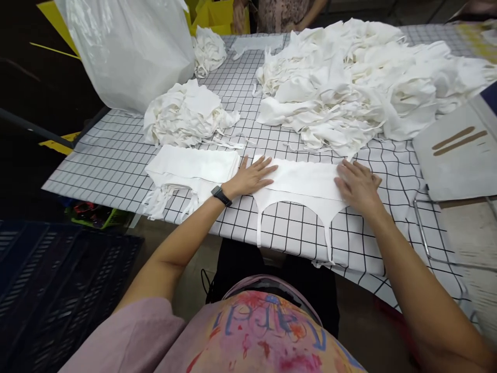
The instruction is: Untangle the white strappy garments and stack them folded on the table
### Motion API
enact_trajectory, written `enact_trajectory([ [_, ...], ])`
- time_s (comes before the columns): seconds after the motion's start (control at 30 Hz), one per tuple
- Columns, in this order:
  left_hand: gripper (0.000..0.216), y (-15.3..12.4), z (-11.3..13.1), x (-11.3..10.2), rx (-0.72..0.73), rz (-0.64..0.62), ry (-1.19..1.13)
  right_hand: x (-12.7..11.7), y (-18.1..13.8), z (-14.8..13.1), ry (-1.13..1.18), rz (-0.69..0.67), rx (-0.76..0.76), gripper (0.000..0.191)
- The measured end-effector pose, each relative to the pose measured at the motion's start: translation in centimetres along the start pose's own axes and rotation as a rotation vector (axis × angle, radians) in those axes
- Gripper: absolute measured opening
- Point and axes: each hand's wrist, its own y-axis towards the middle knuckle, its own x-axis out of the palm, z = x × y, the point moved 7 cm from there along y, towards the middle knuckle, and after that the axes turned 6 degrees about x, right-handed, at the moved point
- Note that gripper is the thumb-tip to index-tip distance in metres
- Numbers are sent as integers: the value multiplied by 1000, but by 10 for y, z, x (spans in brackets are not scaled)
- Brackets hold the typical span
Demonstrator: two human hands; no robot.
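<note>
The left hand (252,177) lies flat, fingers spread, at one end of a white strapped garment (301,178); the right hand (359,185) rests on its other end, whether pinching I cannot tell. The garment lies on the grid-patterned bench (236,223), beside a garment stack (194,165). Blue lettering (267,317) on the wearer's top is unclear.

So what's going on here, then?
Someone is handling a white strapped cloth piece laid flat on a checked table. Their left hand is spread at its left end; the right hand is at its right end. A layered stack of white cloth lies to the left, with crumpled white heaps beyond.
</note>
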Motion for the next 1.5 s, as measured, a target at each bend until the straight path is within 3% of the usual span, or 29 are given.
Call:
enact_trajectory([
  [0.1, 64, -8, -7, 7, -63, -91, -15, 11, -4, 9, -83, -149, 43, 62],
  [0.23, 73, -8, -9, 1, -124, -46, -7, 12, -8, 20, -95, -195, 95, 68],
  [0.37, 69, 7, 20, -2, -21, 39, -20, 5, -16, 12, -49, -106, 56, 66],
  [0.5, 66, 16, 43, 10, 47, -33, -45, 9, -29, -3, -44, -142, -39, 65],
  [0.7, 73, 7, 33, 13, -27, -42, -61, 14, -37, 10, -78, -233, 16, 66],
  [0.8, 71, 5, 23, 11, -107, -50, -75, 10, -36, 10, -61, -208, 22, 66],
  [0.9, 60, 7, 10, 3, -220, 24, -51, 1, -33, -9, -34, -108, -40, 62],
  [0.97, 58, 9, 2, -4, -269, 98, -11, 1, -31, -36, -1, -91, -133, 59],
  [1.1, 57, 16, -6, -4, -257, 83, 1, 20, -33, -106, 38, -227, -370, 59],
  [1.2, 56, 17, -10, 2, -268, 75, 9, 39, -38, -139, 13, -304, -461, 60],
  [1.4, 55, 12, -16, 7, -300, 152, -3, 50, -42, -140, -45, -290, -485, 61],
  [1.5, 53, 11, -9, 4, -219, 151, -25, 49, -42, -138, -69, -287, -471, 59],
])
